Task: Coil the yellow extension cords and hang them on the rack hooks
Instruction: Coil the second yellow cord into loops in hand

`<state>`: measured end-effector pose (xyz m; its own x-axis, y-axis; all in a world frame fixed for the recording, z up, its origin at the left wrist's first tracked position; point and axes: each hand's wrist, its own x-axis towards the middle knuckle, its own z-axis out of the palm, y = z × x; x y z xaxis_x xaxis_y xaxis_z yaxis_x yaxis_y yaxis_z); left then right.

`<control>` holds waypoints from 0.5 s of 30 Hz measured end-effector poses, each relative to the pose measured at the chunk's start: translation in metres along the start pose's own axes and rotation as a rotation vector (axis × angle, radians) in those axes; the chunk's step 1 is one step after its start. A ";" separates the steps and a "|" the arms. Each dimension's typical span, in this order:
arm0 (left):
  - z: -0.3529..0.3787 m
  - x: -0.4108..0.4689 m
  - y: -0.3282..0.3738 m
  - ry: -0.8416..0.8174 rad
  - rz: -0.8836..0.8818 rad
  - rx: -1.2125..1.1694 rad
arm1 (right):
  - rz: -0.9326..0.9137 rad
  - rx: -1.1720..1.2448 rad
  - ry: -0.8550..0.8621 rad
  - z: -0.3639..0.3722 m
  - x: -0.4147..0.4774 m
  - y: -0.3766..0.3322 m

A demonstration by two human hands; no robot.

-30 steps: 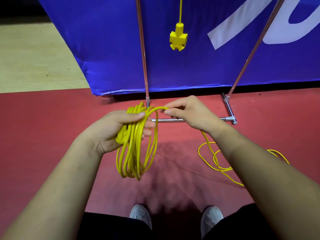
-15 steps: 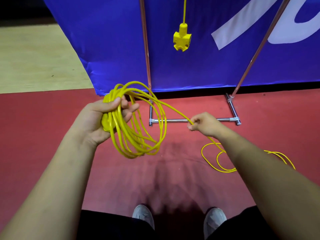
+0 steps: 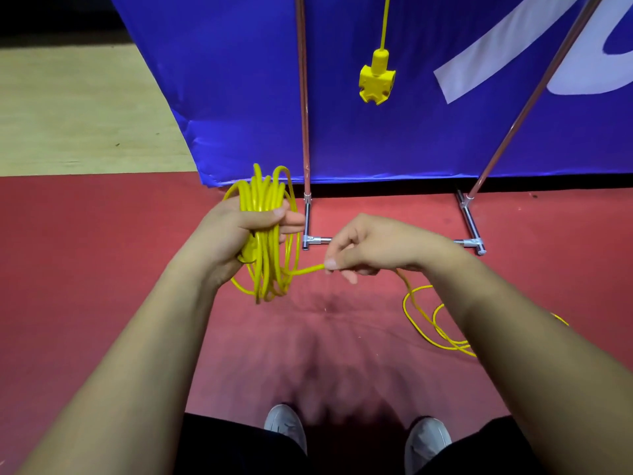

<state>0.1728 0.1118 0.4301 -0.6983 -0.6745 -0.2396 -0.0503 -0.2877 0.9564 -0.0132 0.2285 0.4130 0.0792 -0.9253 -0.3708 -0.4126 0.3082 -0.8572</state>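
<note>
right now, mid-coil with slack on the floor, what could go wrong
1. The slack cord lies in overlapping loops on the floor. As the right hand pulls it in, it may kink or knot.
2. It lies close to the rack's base bar and might snag there.
3. The coil in the left hand has uneven loops. Some stick out above the grip and could slip off.
</note>
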 end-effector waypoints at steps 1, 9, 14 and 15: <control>0.001 -0.001 -0.002 -0.038 -0.012 0.043 | -0.054 0.083 -0.044 -0.002 -0.006 -0.009; 0.009 -0.006 0.003 -0.310 -0.065 -0.091 | -0.194 0.358 0.206 -0.023 -0.001 0.019; 0.008 -0.004 0.005 -0.262 -0.050 -0.243 | 0.016 0.015 0.255 -0.030 0.004 0.082; 0.006 -0.004 0.005 -0.259 -0.049 -0.248 | 0.065 0.054 0.214 -0.029 0.002 0.087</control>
<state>0.1710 0.1175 0.4370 -0.8586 -0.4704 -0.2036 0.0643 -0.4930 0.8677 -0.0751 0.2467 0.3483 -0.1423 -0.9270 -0.3469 -0.3612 0.3750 -0.8538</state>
